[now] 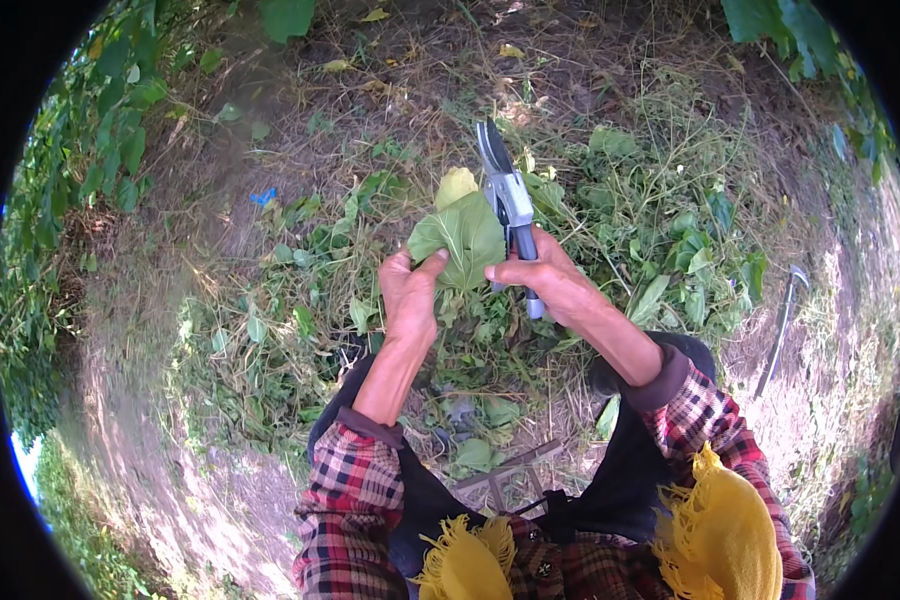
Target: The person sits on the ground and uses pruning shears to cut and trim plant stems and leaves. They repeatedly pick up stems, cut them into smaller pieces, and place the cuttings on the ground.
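Observation:
Between thumb and fingers, my left hand (411, 289) pinches a broad green leaf (461, 236) with pale veins. A yellowish leaf (457, 187) shows behind its upper edge. My right hand (544, 270) grips a pair of pruning shears (511, 196) by dark handles with grey ends. Their blades point up and away from me, and the right thumb lies by the leaf's right edge; I cannot tell whether it presses on it. Below both hands, cut weeds and leafy stems (495, 330) cover the ground.
A small hammer-like tool (784, 330) with a metal head lies on the ground at right. Heaped greenery (675, 225) spreads at the right. A blue scrap (264, 196) lies at left. Under me is a slatted frame (510, 469). Yellow fringed cloth (720, 525) hangs over my front.

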Demonstrator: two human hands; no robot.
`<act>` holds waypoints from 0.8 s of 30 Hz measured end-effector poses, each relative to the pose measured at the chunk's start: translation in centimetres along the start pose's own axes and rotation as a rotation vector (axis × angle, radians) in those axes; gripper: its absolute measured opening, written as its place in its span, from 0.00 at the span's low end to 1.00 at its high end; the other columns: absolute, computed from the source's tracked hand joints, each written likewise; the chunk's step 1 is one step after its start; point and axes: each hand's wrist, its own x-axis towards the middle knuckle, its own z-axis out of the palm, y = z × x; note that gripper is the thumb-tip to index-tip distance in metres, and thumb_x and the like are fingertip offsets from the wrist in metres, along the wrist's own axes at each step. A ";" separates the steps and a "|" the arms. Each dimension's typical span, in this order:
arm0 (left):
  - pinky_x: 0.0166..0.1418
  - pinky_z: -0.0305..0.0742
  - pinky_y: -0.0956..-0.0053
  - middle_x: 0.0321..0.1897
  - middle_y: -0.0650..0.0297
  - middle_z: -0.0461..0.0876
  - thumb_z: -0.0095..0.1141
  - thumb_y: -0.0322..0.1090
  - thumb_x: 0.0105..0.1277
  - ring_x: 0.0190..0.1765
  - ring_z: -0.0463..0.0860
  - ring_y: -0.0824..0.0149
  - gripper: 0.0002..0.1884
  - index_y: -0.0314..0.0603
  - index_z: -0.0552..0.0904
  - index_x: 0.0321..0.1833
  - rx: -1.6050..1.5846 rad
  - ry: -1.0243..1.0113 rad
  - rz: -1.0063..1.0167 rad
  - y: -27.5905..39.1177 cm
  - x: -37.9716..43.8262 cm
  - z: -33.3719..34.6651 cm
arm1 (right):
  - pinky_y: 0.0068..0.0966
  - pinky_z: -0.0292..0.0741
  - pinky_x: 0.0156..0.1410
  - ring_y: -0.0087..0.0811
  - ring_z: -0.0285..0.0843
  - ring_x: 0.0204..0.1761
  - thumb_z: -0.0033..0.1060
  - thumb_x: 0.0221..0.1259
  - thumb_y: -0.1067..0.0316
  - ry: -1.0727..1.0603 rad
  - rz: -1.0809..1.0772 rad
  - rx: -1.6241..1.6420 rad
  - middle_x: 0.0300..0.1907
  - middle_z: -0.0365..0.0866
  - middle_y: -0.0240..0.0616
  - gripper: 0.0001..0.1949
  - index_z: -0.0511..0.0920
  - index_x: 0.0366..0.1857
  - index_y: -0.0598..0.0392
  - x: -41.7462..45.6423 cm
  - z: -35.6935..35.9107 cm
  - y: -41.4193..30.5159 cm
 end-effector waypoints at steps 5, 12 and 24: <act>0.50 0.75 0.75 0.44 0.62 0.81 0.58 0.19 0.57 0.44 0.79 0.72 0.20 0.33 0.75 0.54 0.087 -0.118 0.071 0.5 -1.0 1.4 | 0.26 0.72 0.46 0.28 0.75 0.38 0.64 0.47 0.72 0.212 -0.028 -0.024 0.37 0.78 0.38 0.23 0.70 0.50 0.64 1.5 -0.1 3.0; 0.55 0.73 0.74 0.45 0.61 0.80 0.63 0.24 0.57 0.48 0.79 0.68 0.27 0.35 0.70 0.61 -0.144 -0.145 -0.142 2.3 -1.6 2.0 | 0.30 0.74 0.43 0.32 0.76 0.34 0.64 0.43 0.72 0.319 -0.170 -0.195 0.32 0.78 0.40 0.21 0.71 0.45 0.64 2.3 -0.6 4.1; 0.48 0.76 0.74 0.42 0.62 0.84 0.59 0.19 0.58 0.42 0.81 0.72 0.16 0.34 0.81 0.51 0.040 -0.208 -0.123 1.3 -1.1 1.1 | 0.31 0.70 0.38 0.31 0.72 0.32 0.67 0.44 0.68 0.180 -0.126 -0.321 0.29 0.73 0.38 0.21 0.71 0.43 0.63 1.5 0.3 2.9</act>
